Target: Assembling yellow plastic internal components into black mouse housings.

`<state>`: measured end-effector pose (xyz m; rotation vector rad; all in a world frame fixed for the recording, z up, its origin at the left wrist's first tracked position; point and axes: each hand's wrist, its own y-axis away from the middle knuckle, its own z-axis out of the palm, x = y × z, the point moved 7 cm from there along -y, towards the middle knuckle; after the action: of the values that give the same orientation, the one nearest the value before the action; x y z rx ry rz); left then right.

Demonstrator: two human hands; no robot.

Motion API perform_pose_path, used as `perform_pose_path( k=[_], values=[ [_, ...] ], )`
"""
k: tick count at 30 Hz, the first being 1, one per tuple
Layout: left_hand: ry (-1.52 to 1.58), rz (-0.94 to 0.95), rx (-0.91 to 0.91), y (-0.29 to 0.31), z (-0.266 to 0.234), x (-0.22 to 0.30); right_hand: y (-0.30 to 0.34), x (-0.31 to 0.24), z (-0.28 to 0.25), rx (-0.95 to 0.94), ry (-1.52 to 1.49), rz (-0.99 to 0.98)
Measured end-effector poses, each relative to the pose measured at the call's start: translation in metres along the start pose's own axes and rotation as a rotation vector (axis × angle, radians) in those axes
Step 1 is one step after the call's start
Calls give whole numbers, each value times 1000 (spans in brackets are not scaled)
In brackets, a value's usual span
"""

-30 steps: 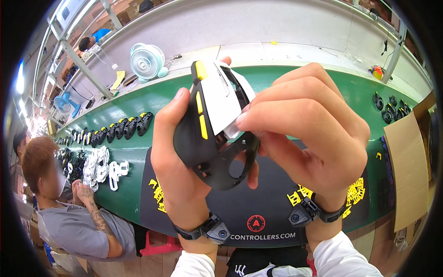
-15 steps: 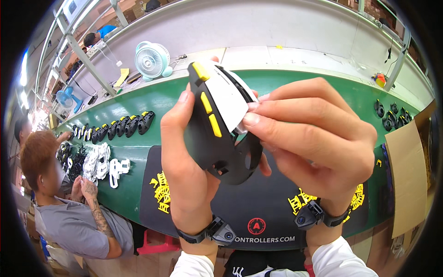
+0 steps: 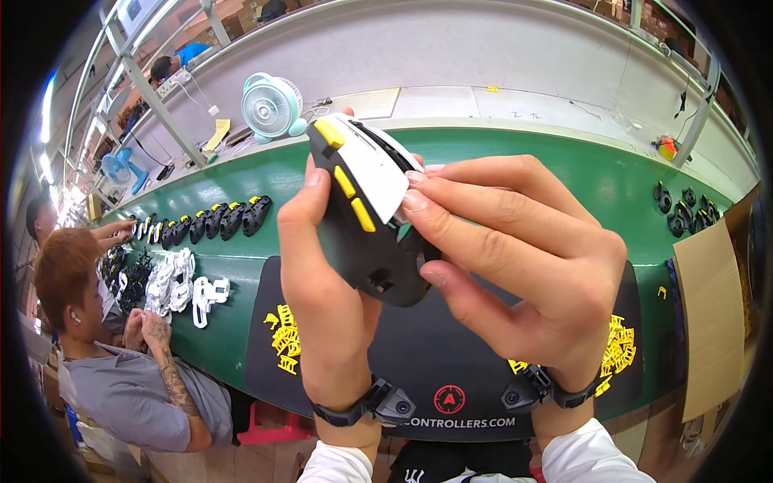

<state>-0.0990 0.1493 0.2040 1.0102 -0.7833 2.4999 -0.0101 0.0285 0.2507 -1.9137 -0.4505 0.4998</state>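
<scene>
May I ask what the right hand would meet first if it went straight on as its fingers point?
The right hand would probably meet the white panel on the black shell held in the left hand; its fingertips seem to touch the panel's edge, though depth is unclear.

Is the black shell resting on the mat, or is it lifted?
Lifted: the left hand grips the black shell, holding it above the mat.

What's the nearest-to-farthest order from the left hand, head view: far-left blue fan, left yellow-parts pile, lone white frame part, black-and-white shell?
1. Black-and-white shell: in the left hand's grip, touching.
2. Yellow-parts pile: just left of the hand, on the dark mat's left side.
3. White frame part: farther left, on the green table.
4. Blue fan: far left, beyond the table.
</scene>
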Motion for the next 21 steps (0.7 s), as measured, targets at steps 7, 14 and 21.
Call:
perform_pose_path(
  k=[7,14,21],
  values=[
    [585,-132,-340,-1,15,-7,3,19,-12,162,-197,83],
    [-103,42,-190,-6,18,-11,19,47,5,11,-837,716],
    [-269,105,-222,5,34,2,18,49,-2,38,-795,713]
  ],
)
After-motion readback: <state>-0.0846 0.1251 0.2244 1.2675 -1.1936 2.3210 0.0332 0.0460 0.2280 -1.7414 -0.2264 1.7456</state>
